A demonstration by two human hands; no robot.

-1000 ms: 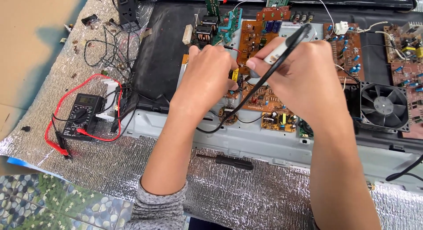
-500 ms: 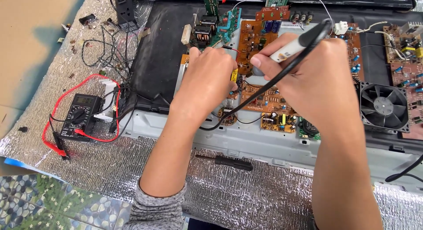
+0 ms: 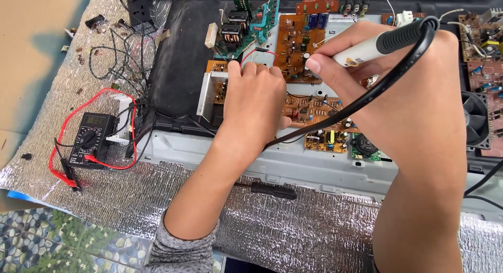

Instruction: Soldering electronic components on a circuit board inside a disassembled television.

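Note:
My right hand (image 3: 398,95) grips a soldering iron (image 3: 385,42) with a white and black handle, its tip pointing down-left at the brown circuit boards (image 3: 293,37); the tip itself is hidden behind my fingers. The iron's black cord (image 3: 361,103) loops over my right hand and runs down under my left hand. My left hand (image 3: 254,103) rests palm-down on a brown circuit board, fingers curled at a small red wire (image 3: 257,51). Whether it pinches anything, I cannot tell. The boards sit in an open grey metal chassis (image 3: 314,165).
A black multimeter (image 3: 90,139) with red leads lies at the left on silver foil matting (image 3: 293,236). A black-handled screwdriver (image 3: 272,190) lies on the foil below the chassis. A cooling fan (image 3: 478,121) sits at the right. Loose black wires (image 3: 118,63) lie at the upper left.
My right hand has swung the soldering iron's handle up and to the right, flattening its angle. My left hand stays on the board, fingers shifted slightly upward.

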